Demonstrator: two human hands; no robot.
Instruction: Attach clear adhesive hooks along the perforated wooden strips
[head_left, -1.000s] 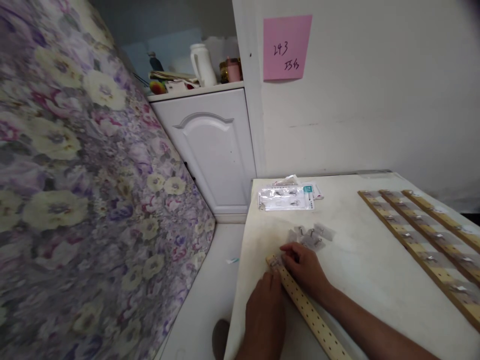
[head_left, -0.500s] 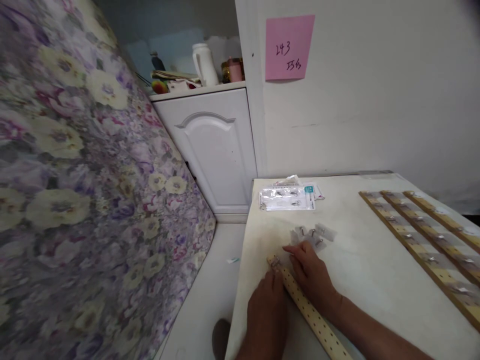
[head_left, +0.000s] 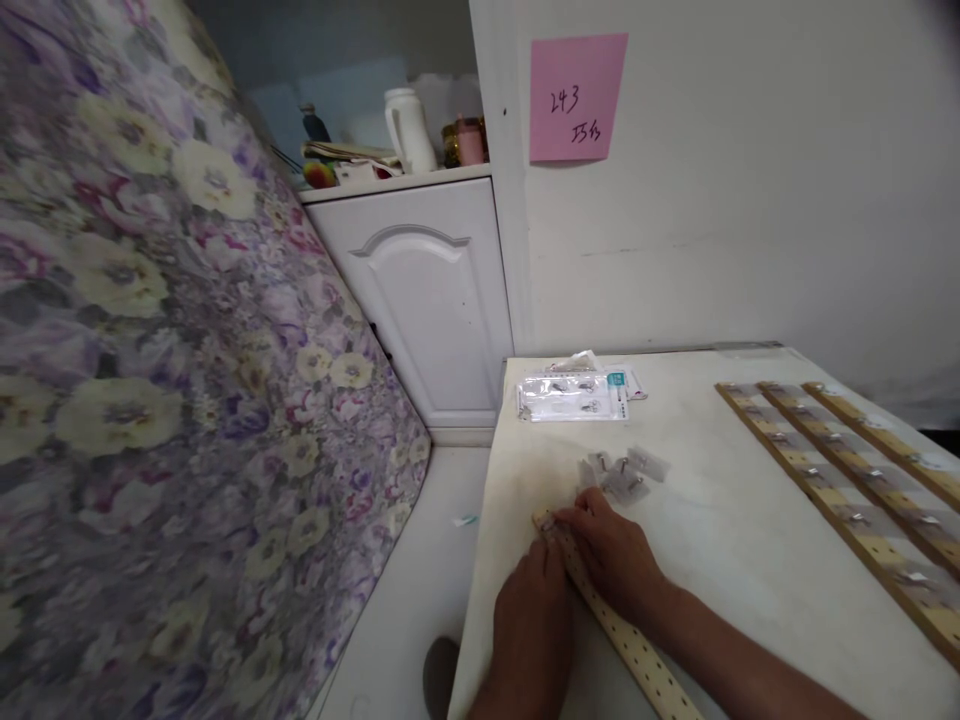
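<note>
A pale wooden strip with rows of small holes [head_left: 637, 655] lies slantwise on the table. My left hand [head_left: 531, 605] is closed on its far end from the left, fingertips pressed together there. From the right, my right hand [head_left: 616, 550] reaches over the strip with its fingers bent and the fingertips together at the same end. Between the fingertips a small clear packet [head_left: 547, 521] lies on the strip, partly covered; its contents are too small to tell. Just beyond my right hand are several clear packets with small metal pieces [head_left: 626, 474].
Flat clear blister packs [head_left: 574, 397] lie near the table's back edge. At right, three wooden strips [head_left: 817, 475] carry rows of clear packets. A floral curtain [head_left: 225, 400] hangs at left, beside a white cabinet [head_left: 420, 300]. The table [head_left: 720, 560] meets the wall behind.
My right hand has moved left and slightly nearer, bringing its fingertips from beside the strip onto its far end. My left hand stays on the strip.
</note>
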